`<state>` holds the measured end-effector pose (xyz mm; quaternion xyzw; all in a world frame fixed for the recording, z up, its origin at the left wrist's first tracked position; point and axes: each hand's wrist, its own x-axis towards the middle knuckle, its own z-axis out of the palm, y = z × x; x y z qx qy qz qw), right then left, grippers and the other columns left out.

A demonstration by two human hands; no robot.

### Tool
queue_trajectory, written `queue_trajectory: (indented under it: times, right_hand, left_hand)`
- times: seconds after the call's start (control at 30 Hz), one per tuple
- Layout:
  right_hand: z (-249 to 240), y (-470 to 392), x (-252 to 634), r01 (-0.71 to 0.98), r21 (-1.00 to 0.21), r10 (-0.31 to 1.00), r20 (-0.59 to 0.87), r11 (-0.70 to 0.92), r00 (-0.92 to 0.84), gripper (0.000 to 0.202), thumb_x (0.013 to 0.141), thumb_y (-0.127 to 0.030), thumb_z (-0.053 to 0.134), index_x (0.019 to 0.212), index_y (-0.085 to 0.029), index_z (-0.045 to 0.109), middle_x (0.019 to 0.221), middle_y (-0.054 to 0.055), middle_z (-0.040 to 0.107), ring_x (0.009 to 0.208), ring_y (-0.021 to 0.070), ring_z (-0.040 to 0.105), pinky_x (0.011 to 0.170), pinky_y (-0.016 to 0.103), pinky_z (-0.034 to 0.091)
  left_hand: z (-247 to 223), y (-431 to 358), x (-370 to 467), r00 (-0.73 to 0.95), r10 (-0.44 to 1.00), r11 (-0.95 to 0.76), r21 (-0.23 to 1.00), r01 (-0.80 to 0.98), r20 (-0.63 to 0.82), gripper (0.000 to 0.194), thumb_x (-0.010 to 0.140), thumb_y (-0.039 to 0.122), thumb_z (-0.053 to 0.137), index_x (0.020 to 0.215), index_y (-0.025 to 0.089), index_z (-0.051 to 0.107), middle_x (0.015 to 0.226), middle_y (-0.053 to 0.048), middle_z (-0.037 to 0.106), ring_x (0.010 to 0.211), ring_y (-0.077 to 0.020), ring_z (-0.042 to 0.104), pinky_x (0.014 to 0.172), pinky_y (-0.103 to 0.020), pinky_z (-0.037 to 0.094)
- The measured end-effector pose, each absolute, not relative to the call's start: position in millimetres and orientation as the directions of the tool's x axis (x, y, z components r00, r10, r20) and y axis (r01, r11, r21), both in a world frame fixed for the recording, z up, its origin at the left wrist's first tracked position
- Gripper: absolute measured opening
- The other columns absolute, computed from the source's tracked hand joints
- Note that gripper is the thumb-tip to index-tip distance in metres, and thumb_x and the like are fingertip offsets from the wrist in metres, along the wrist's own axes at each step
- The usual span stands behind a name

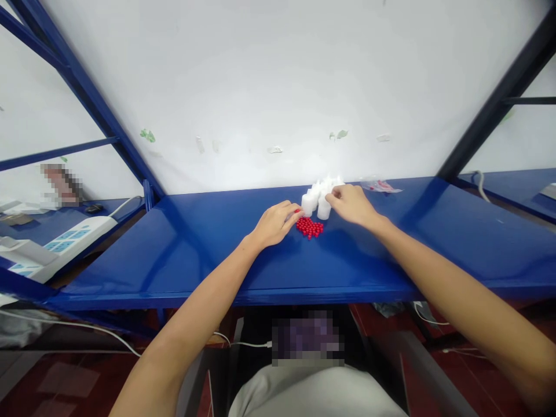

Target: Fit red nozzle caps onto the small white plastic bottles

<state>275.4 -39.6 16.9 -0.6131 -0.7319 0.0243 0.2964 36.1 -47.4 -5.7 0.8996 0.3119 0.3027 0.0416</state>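
Observation:
My left hand [276, 223] is over the blue table, its thumb and fingers pinched on a small red bead-like piece [297, 211]. Just to the right and nearer to me, a pile of the same small red pieces [310, 227] lies loose on the tabletop. Behind the pile, several small white plastic bottles with pointed tips [315, 190] stand in a tight cluster. With fingers closed, my right hand [351, 202] grips the upper part of the front white bottle [323, 209]. The hand hides part of that bottle and some of those behind it.
A clear plastic bag with red bits [381, 186] lies near the wall. Blue frame posts [108, 110] rise on the left, a dark post [490, 98] on the right. A white power strip [65, 243] is on the left neighbouring surface. The table's front edge [278, 296] is close to me.

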Motion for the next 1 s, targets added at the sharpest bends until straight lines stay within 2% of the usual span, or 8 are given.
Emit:
queue_trajectory:
  times: [0.2,0.43,0.5,0.57,0.67,0.73,0.9,1.0]
  right_hand:
    - [13.8,-42.2,269.4,0.843,-0.465,0.930,0.353,0.270,-0.103,0.020,0.083,-0.029,0.050,0.073,-0.017,0.062,0.064,0.005,0.065,0.061,0.0173,0.055,0.061,0.028,0.036]
    - [21.0,-54.0,265.5,0.843,-0.383,0.892,0.395,0.378,-0.221,0.031,0.084,-0.026,0.045,0.055,-0.018,0.052,0.055,0.004,0.059,0.056,0.0153,0.051,0.058,0.029,0.032]
    - [22.6,-57.3,265.3,0.801,-0.369,0.861,0.390,0.471,-0.327,0.027,0.085,-0.025,0.044,0.063,-0.017,0.058,0.059,0.004,0.061,0.057,0.0153,0.052,0.059,0.029,0.033]
    - [22.6,-59.1,265.3,0.742,-0.356,0.815,0.372,0.568,-0.445,0.024,0.085,-0.023,0.044,0.081,-0.016,0.067,0.071,0.004,0.067,0.063,0.0163,0.055,0.063,0.029,0.036]
    - [19.1,-58.2,265.6,0.691,-0.326,0.762,0.333,0.645,-0.555,0.037,0.087,-0.021,0.041,0.112,-0.018,0.068,0.093,0.007,0.071,0.078,0.0196,0.061,0.073,0.031,0.042]
    - [15.0,-55.5,266.2,0.701,-0.291,0.757,0.315,0.651,-0.573,0.043,0.088,-0.021,0.040,0.123,-0.019,0.065,0.100,0.008,0.070,0.086,0.0223,0.062,0.078,0.034,0.044]
    - [6.6,-49.6,267.0,0.701,-0.289,0.756,0.322,0.652,-0.570,0.047,0.084,-0.019,0.046,0.127,-0.015,0.062,0.106,0.013,0.065,0.089,0.0248,0.062,0.083,0.039,0.046]
    - [8.9,-52.4,264.4,0.646,-0.347,0.732,0.364,0.680,-0.575,0.036,0.083,-0.019,0.047,0.113,-0.015,0.066,0.103,0.011,0.064,0.083,0.0215,0.061,0.079,0.036,0.046]
  left_hand:
    - [-6.2,-46.8,36.4,0.559,0.633,-0.740,0.209,0.639,0.535,0.044,0.104,0.043,0.029,0.087,0.018,0.061,0.078,-0.002,0.062,0.074,-0.0168,0.057,0.076,-0.031,0.036]
    - [-5.7,-46.7,36.3,0.528,0.645,-0.742,0.287,0.606,0.552,0.045,0.104,0.042,0.029,0.078,0.018,0.058,0.071,-0.002,0.062,0.065,-0.0153,0.055,0.067,-0.028,0.038]
    - [-6.1,-47.1,35.4,0.522,0.643,-0.739,0.278,0.613,0.561,0.045,0.104,0.042,0.028,0.079,0.018,0.058,0.073,-0.003,0.063,0.067,-0.0154,0.057,0.067,-0.028,0.038]
    - [-6.7,-47.8,34.7,0.527,0.646,-0.726,0.233,0.647,0.552,0.044,0.104,0.041,0.029,0.080,0.018,0.059,0.076,-0.003,0.064,0.069,-0.0159,0.058,0.067,-0.028,0.038]
    - [-7.6,-49.2,35.1,0.580,0.637,-0.712,0.099,0.695,0.507,0.042,0.103,0.041,0.031,0.085,0.018,0.061,0.080,-0.004,0.065,0.072,-0.0174,0.060,0.064,-0.028,0.037]
    - [-7.8,-50.2,36.5,0.622,0.622,-0.714,0.019,0.699,0.476,0.042,0.103,0.042,0.030,0.089,0.019,0.062,0.085,-0.005,0.067,0.075,-0.0185,0.062,0.063,-0.028,0.037]
    - [-6.9,-53.1,39.3,0.639,0.634,-0.714,0.012,0.700,0.436,0.041,0.103,0.044,0.027,0.093,0.019,0.059,0.089,-0.006,0.066,0.078,-0.0199,0.062,0.067,-0.030,0.041]
    - [-6.6,-54.5,39.2,0.630,0.648,-0.716,0.059,0.696,0.429,0.026,0.101,0.036,0.034,0.100,0.018,0.054,0.093,-0.006,0.065,0.079,-0.0206,0.061,0.072,-0.032,0.044]
